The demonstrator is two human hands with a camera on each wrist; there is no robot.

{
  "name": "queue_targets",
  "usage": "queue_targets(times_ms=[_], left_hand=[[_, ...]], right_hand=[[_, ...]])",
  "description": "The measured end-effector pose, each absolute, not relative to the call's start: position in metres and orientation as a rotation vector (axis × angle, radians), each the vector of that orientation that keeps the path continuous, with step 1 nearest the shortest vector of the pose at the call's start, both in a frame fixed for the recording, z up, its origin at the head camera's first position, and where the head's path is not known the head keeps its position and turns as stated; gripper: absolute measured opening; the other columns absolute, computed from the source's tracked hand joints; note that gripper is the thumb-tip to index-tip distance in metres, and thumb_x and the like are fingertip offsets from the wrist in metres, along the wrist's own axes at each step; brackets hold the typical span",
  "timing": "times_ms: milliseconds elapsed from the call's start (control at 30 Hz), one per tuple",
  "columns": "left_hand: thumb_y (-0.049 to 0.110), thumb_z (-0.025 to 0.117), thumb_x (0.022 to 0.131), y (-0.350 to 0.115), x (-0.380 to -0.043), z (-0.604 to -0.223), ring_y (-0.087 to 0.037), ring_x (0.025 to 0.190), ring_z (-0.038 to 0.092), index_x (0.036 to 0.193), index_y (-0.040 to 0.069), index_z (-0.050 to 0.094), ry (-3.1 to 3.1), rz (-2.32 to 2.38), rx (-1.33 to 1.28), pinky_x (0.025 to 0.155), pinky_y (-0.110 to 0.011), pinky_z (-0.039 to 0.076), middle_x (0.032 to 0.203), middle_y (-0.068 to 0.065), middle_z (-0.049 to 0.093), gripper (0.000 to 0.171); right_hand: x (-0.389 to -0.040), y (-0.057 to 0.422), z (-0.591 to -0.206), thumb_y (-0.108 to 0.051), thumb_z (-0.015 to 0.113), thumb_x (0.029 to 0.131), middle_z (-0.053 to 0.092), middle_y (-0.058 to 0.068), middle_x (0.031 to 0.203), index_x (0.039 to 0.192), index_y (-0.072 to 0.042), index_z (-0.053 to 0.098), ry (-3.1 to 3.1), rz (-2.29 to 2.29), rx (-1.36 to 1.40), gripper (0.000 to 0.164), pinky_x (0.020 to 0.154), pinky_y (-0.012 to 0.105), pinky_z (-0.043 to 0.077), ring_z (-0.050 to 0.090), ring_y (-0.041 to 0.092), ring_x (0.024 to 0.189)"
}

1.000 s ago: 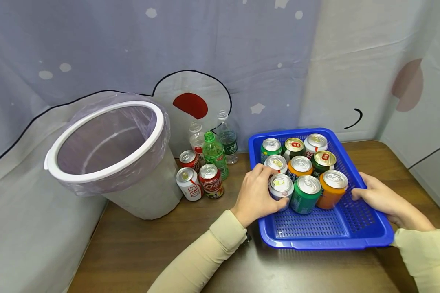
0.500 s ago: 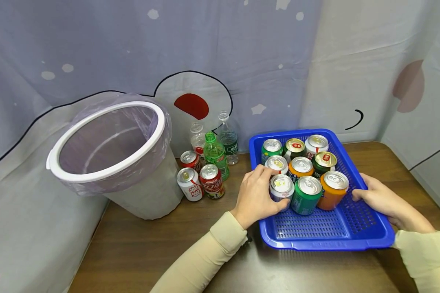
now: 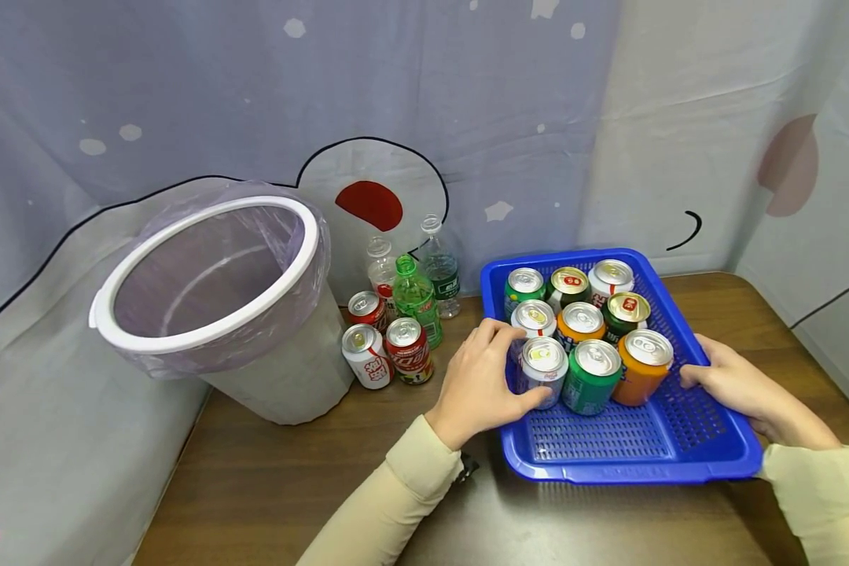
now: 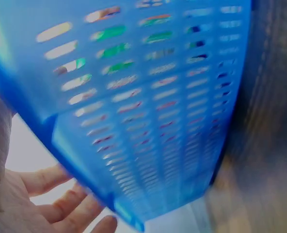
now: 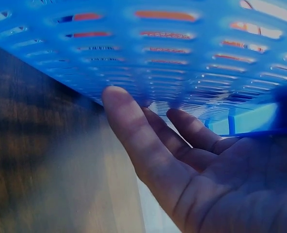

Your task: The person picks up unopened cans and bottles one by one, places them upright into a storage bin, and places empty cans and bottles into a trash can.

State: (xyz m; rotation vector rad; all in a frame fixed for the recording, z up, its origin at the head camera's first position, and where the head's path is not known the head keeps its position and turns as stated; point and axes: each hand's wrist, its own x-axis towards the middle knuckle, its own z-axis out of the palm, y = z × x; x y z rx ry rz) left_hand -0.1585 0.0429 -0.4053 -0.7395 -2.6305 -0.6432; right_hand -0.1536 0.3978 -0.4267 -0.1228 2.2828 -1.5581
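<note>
A blue perforated plastic basket [image 3: 630, 473] sits on the wooden table, holding several drink cans. My left hand [image 3: 477, 381] is over its left rim, fingers loosely bent, the thumb close in front of a silver can [image 3: 543, 377] at the front left. Beside that can stand a green can [image 3: 591, 381] and an orange can [image 3: 642, 369]; more cans are behind. In the left wrist view the left fingers [image 4: 73, 208] are loose past the rim. My right hand [image 3: 739, 385] grips the basket's right rim, thumb inside; in the right wrist view its fingers [image 5: 134, 126] lie against the outer wall.
A grey bin [image 3: 293, 377] with a white ring and a clear liner stands at the left. Between bin and basket are a white can [image 3: 368, 362], two red cans [image 3: 408, 354], a green bottle [image 3: 415, 299] and two clear bottles [image 3: 444, 271]. Patterned fabric hangs behind.
My left hand has let go of the silver can and drawn back slightly to the left. The right hand, basket and cans have stayed in place.
</note>
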Motion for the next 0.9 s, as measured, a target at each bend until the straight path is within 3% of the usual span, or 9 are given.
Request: queue_targets(times_ms=[500, 900], left_hand=[[0.056, 0.075, 0.069, -0.018, -0.163, -0.385, -0.022, 0.100, 0.057, 0.127, 0.015, 0.057, -2.508, -0.435, -0.456, 0.084, -0.039, 0.049, 0.115, -0.003, 0.056, 0.074], [0.050, 0.077, 0.067, -0.051, -0.176, -0.394, -0.031, 0.094, 0.059, 0.116, 0.009, 0.061, -2.443, -0.367, -0.244, 0.079, -0.047, 0.046, 0.107, -0.010, 0.059, 0.065]], right_hand=[[-0.153, 0.398, -0.426, 0.005, 0.043, 0.085, 0.062, 0.022, 0.100, 0.131, 0.010, 0.024, 2.250, -1.574, -0.104, 0.050, 0.066, 0.045, 0.058, 0.068, 0.024, 0.079], [-0.152, 0.397, -0.426, 0.007, 0.043, 0.084, 0.062, 0.021, 0.097, 0.126, 0.007, 0.027, 2.212, -1.628, -0.119, 0.045, 0.065, 0.048, 0.057, 0.069, 0.027, 0.078]])
